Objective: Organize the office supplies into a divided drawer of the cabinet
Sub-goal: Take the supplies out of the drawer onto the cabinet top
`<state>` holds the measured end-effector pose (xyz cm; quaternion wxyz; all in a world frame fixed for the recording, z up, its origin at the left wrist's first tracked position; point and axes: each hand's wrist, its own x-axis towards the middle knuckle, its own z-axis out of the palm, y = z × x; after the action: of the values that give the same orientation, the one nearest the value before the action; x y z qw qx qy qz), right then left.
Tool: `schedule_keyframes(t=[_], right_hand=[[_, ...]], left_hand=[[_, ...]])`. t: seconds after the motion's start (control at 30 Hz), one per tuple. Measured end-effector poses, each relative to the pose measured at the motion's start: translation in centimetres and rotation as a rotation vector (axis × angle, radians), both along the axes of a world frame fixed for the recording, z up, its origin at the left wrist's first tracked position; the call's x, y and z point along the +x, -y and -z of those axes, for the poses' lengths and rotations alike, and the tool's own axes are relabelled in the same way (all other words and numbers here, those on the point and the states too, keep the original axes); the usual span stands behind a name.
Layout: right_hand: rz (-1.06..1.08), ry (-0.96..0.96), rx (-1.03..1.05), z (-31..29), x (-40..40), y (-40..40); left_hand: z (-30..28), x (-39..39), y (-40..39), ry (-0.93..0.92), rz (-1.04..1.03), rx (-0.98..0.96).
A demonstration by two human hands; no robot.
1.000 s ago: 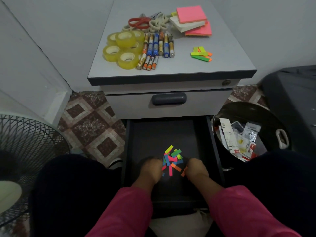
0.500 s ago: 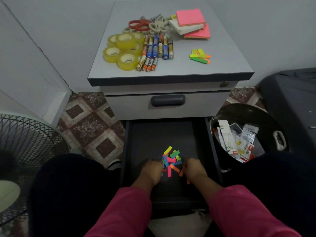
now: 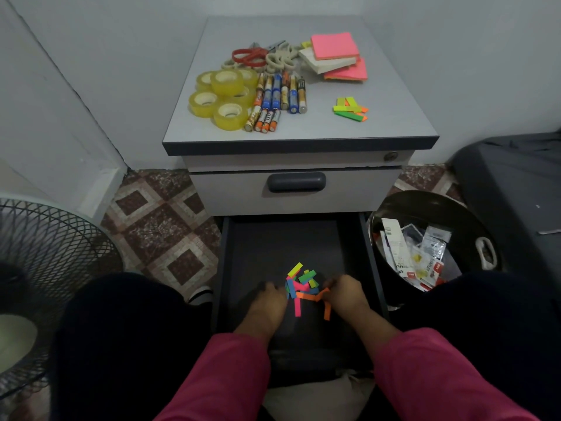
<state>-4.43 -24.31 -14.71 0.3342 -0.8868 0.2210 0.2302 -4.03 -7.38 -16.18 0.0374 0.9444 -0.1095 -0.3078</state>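
The cabinet's bottom drawer (image 3: 249,238) is pulled open, dark inside. A loose pile of coloured sticky flags (image 3: 300,281) lies near its front. My left hand (image 3: 270,302) curls its fingers onto the pile's left edge, at the blue flags. My right hand (image 3: 346,296) pinches orange flags at the pile's right side. On the cabinet top (image 3: 394,123) lie yellow tape rolls (image 3: 226,100), markers (image 3: 279,95), scissors (image 3: 258,56), sticky note pads (image 3: 337,56) and a few more flags (image 3: 350,109).
The upper drawer with a dark handle (image 3: 297,182) is closed. A black bin (image 3: 473,217) with wrappers stands right of the open drawer. A fan grille (image 3: 51,256) stands at the left, and a dark bulky object (image 3: 516,183) at the right. My knees flank the drawer.
Both hands have stayed at the pile. My right hand has pulled orange flags toward the drawer's front right. The camera has tilted slightly.
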Motion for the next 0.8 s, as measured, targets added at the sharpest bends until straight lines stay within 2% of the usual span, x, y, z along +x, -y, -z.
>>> schedule_keyframes(t=[0.17, 0.37, 0.67, 0.8], right_hand=[[0.029, 0.03, 0.035, 0.0, -0.1, 0.0], [0.061, 0.043, 0.067, 0.0, 0.0, -0.1], [0.054, 0.035, 0.087, 0.0, 0.0, -0.4], [0.049, 0.051, 0.107, -0.3, -0.1, -0.4]], left_hand=[[-0.1, 0.4, -0.2, -0.041, -0.102, -0.081], [-0.5, 0.8, -0.9, -0.076, -0.245, -0.017], [0.4, 0.0, -0.4, -0.05, -0.194, -0.017], [0.1, 0.0, -0.5, -0.075, -0.281, -0.042]])
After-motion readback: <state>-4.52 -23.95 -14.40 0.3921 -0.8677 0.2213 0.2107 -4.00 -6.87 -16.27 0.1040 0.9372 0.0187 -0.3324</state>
